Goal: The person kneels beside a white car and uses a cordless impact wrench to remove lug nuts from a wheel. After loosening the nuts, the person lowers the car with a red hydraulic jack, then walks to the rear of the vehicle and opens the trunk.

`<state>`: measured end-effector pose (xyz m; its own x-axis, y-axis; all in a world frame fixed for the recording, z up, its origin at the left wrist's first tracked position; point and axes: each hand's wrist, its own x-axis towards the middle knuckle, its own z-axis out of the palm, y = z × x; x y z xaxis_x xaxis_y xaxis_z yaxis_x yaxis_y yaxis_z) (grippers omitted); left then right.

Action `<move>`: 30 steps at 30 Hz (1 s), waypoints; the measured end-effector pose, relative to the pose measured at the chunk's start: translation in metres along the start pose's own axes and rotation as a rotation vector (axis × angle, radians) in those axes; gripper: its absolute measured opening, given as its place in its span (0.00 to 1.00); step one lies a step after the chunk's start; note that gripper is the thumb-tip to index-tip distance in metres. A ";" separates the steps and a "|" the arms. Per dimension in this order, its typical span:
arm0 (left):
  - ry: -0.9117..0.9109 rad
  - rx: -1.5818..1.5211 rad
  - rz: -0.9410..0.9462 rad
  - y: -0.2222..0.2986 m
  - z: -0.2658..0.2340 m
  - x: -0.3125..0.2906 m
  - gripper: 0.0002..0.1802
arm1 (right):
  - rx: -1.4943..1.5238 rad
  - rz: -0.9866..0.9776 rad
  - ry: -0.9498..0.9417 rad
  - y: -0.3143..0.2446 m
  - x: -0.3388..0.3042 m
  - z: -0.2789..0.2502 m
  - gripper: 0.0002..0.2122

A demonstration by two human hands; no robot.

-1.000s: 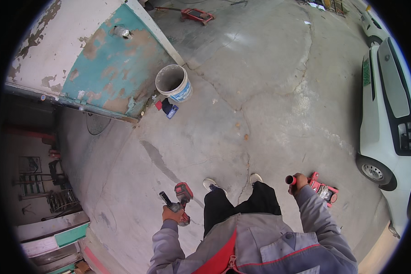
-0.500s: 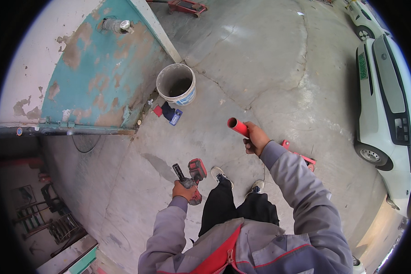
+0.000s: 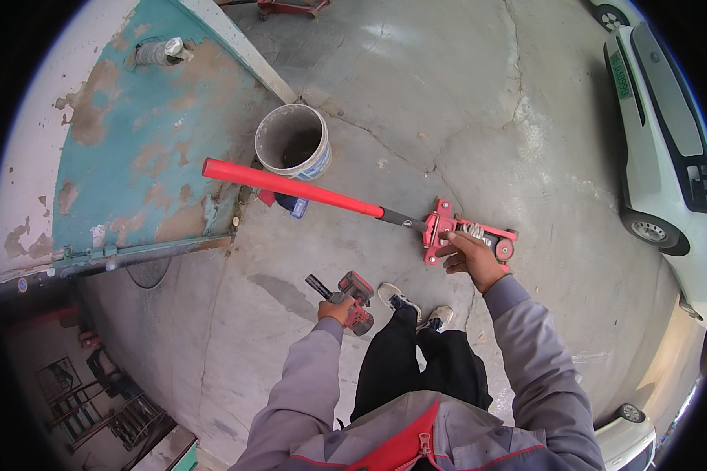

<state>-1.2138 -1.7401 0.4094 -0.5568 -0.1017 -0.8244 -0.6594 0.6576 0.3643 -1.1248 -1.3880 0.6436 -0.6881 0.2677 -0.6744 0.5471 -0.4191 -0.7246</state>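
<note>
My left hand (image 3: 337, 311) is closed round the grip of a red and black cordless impact wrench (image 3: 357, 292), a long dark socket on its nose pointing up and left. A red floor jack (image 3: 440, 229) stands beyond my shoes. Its long red handle (image 3: 294, 186), with a dark lower section, slants away to the left, its far end in front of the teal wall. My right hand (image 3: 478, 262) is over the jack's body with its fingers stretched out and nothing held. Whether the fingertips touch the jack I cannot tell.
A dirty white bucket (image 3: 293, 141) stands by the peeling teal wall (image 3: 133, 157). Small red and blue items (image 3: 294, 206) lie beside it, partly behind the handle. A white car (image 3: 660, 125) is parked at the right. A metal rack (image 3: 126, 420) is at lower left.
My right hand has let go of the red handle, which now leans out to the left, and it has moved down and right over the jack. My left hand keeps hold of the impact wrench.
</note>
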 end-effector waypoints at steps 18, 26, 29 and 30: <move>-0.192 -0.160 -0.095 0.007 0.247 0.148 0.24 | -0.377 0.371 0.236 0.440 -0.017 -0.118 0.23; -0.160 -0.165 -0.135 0.009 0.274 0.182 0.25 | -0.248 0.465 0.363 0.500 -0.032 -0.152 0.21; -0.162 -0.141 -0.176 0.016 0.255 0.177 0.30 | -0.173 0.539 0.379 0.495 -0.032 -0.145 0.22; -0.172 -0.128 -0.165 0.017 0.252 0.175 0.30 | -0.201 0.462 0.381 0.490 -0.034 -0.143 0.22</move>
<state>-1.1951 -1.5588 0.1626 -0.3495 -0.0637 -0.9348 -0.7986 0.5420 0.2616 -0.7651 -1.4782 0.2906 -0.1617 0.4038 -0.9004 0.8518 -0.4036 -0.3340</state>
